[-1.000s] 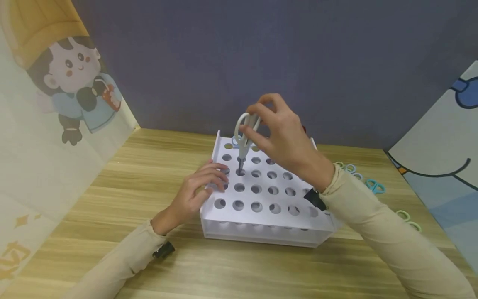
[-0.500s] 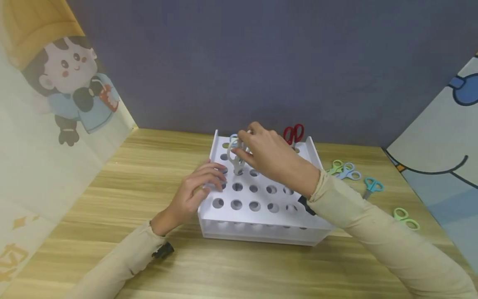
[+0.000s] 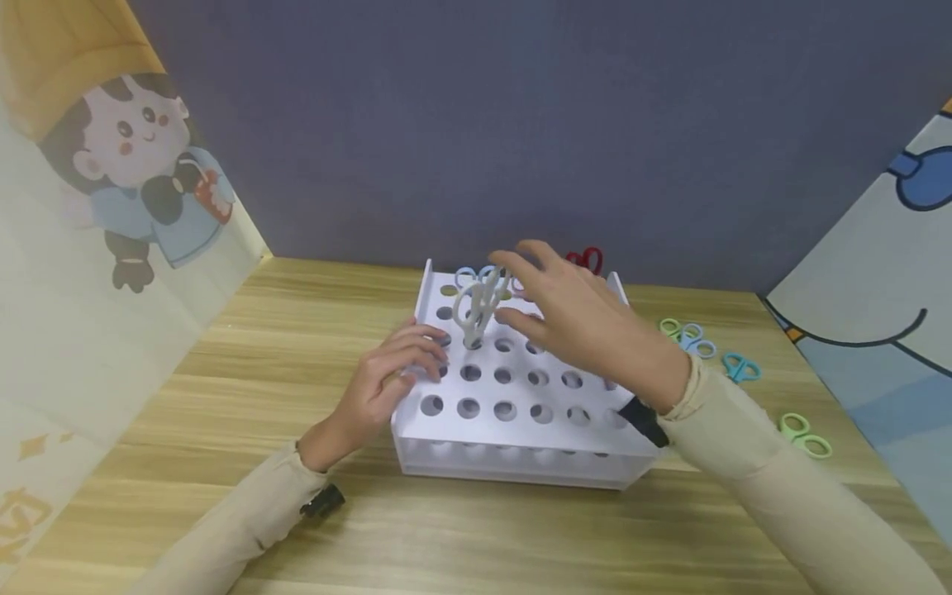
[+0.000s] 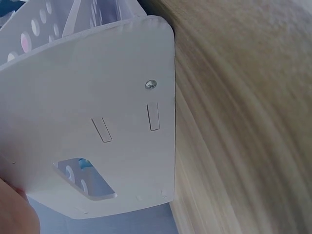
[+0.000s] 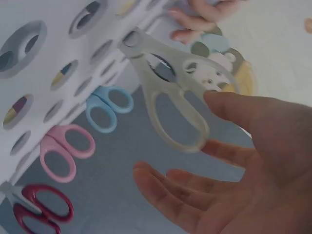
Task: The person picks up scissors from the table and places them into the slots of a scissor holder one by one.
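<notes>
A pair of white-handled scissors [image 3: 474, 329] stands handles up in a hole of the white rack [image 3: 521, 428], leaning slightly. Beside its handles is my right hand [image 3: 576, 318], thumb and fingers spread. In the right wrist view the thumb is close to one handle loop; whether it touches cannot be told. My left hand [image 3: 390, 372] rests on the rack's left edge, fingers extended over the top. Light blue scissors [image 5: 100, 101], pink scissors [image 5: 56, 142] and red scissors [image 5: 40, 207] stand in the rack's back row. The white scissors' blades are hidden below the top.
Right of the rack lie several loose scissors on the wooden table [image 3: 483, 537]: light green scissors [image 3: 802, 440], teal scissors [image 3: 738, 368], blue scissors [image 3: 690, 337] and another green pair [image 3: 672, 329]. A dark panel [image 3: 476, 124] rises behind the table.
The white scissors have gone down into the rack hole. My right hand has let go of them and drawn back to the right. The left hand has stayed on the rack edge.
</notes>
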Tool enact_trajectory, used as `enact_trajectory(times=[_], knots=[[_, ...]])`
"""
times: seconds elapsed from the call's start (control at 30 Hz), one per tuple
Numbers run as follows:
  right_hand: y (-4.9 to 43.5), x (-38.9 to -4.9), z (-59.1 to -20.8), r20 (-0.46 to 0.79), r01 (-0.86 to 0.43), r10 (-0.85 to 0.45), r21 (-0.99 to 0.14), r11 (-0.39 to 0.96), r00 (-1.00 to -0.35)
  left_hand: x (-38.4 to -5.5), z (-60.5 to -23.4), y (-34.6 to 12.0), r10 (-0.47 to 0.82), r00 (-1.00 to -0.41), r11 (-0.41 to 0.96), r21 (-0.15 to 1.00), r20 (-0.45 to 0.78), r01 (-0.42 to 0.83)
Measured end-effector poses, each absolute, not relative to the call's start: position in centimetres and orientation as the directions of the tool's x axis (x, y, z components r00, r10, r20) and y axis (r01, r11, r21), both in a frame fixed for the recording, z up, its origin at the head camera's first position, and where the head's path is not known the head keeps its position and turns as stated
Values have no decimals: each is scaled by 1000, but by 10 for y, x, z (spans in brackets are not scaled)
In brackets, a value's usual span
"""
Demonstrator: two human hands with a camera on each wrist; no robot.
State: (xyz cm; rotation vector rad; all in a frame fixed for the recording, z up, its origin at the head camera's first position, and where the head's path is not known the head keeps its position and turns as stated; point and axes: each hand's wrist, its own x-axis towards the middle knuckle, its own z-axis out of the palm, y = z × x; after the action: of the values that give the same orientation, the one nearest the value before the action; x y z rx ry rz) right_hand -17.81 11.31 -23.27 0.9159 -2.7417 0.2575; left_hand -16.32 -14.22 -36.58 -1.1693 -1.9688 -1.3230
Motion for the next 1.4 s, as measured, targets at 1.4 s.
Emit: enact_trajectory(times=[1.4], knots=[[302, -184, -273, 478, -363, -186, -309, 879, -858, -166, -366, -139, 356, -477, 138, 460, 804, 877]])
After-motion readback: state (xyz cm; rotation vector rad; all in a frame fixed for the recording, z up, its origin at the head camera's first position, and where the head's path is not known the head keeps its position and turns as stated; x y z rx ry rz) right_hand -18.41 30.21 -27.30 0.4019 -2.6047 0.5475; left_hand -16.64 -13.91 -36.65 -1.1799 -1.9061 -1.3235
